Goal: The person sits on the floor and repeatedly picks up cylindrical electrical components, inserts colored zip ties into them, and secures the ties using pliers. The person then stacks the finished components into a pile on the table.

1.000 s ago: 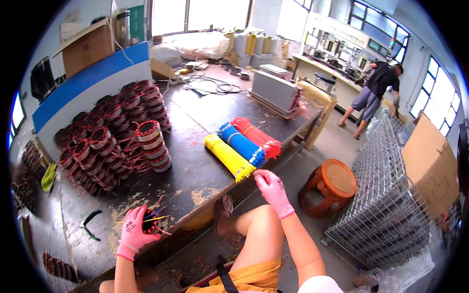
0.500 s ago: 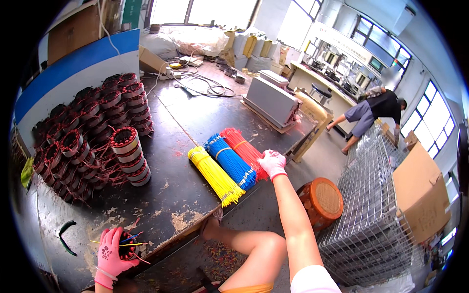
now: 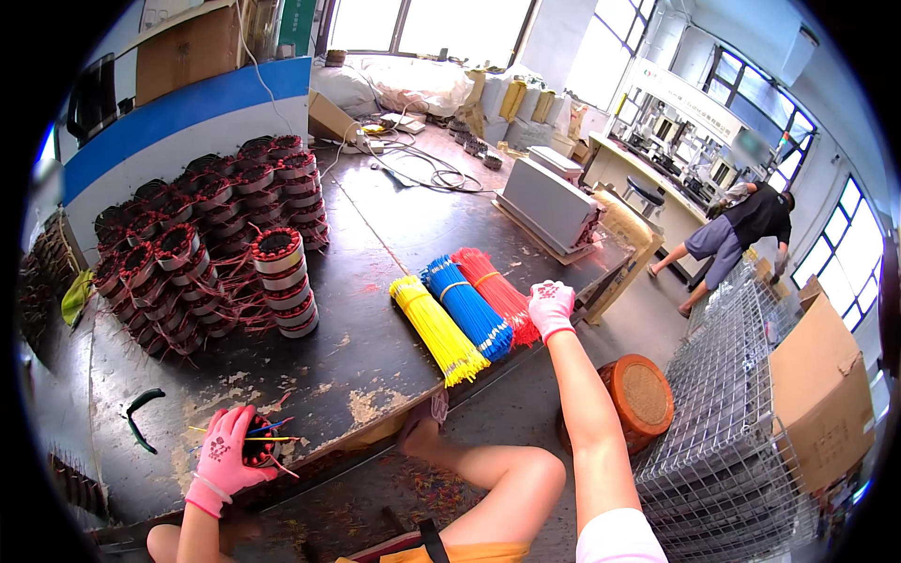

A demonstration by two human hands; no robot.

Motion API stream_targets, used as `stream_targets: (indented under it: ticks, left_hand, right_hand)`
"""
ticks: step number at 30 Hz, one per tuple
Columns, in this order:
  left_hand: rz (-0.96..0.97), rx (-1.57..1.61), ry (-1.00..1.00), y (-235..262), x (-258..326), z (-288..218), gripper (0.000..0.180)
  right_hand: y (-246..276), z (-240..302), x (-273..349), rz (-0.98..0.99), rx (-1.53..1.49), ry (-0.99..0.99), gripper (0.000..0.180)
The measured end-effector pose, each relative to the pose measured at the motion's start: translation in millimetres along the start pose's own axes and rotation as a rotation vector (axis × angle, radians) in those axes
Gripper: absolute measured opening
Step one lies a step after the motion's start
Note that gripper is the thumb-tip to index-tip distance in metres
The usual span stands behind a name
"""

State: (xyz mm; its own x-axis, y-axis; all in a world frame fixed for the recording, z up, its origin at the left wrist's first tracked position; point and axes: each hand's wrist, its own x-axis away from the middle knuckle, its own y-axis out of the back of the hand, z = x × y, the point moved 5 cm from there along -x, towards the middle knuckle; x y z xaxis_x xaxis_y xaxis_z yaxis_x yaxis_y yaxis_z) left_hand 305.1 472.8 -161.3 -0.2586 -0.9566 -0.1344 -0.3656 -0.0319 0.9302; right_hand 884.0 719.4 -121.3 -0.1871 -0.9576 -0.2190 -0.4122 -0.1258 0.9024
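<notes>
My left hand [image 3: 223, 452], in a pink glove, is wrapped round a wound motor stator [image 3: 259, 447] at the table's near left edge. Blue and yellow wires and some red leads stick out of the stator. My right hand [image 3: 551, 306], also gloved, is closed at the near right end of a bundle of red wires [image 3: 492, 286]. Its fingertips are partly hidden, so how many wires it grips cannot be made out. Beside the red bundle lie a blue wire bundle [image 3: 466, 302] and a yellow wire bundle [image 3: 436, 328], each banded.
Many stators [image 3: 202, 235] stand stacked at left, one stack [image 3: 283, 281] nearer. Black-handled pliers [image 3: 141, 420] lie on the worn tabletop [image 3: 357, 291]. A grey box [image 3: 544, 208] and cables are farther back. At right are a round stool [image 3: 638, 399], wire cages [image 3: 713, 403] and a bending person [image 3: 746, 220].
The whole view has shifted, so the table and its contents sit farther right in the picture. Both hands keep nearly the same places by the stator and the red wires.
</notes>
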Motion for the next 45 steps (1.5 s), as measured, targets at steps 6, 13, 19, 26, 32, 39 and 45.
stream_targets:
  ticks: [6, 13, 19, 26, 32, 39, 45]
  left_hand:
    - [-0.028, -0.033, -0.056, 1, -1, -4, 0.109]
    - [-0.087, 0.019, -0.103, 17, 21, 19, 0.107]
    - [-0.004, 0.056, -0.126, 17, 33, 30, 0.106]
    - [-0.498, -0.085, -0.288, 113, 44, -27, 0.078]
    - [-0.484, -0.234, -0.294, 92, 49, -14, 0.04]
    - [-0.474, 0.002, 0.0, 73, 42, 3, 0.019]
    - [-0.514, 0.135, 0.077, 15, 15, 12, 0.019]
  right_hand:
    - [16, -11, 10, -0.068, -0.048, -0.058, 0.025]
    - [51, -47, 63, -0.137, -0.269, -0.074, 0.039]
    - [154, 52, 184, -0.181, -1.327, 0.005, 0.023]
    - [239, 300, 282, 0.585, -1.56, 0.66, 0.014]
    - [270, 332, 290, 0.232, -1.303, 1.062, 0.016]
    - [208, 321, 264, 0.125, -1.193, 0.827, 0.026]
    - [158, 359, 291, 0.22, -1.198, 0.883, 0.024]
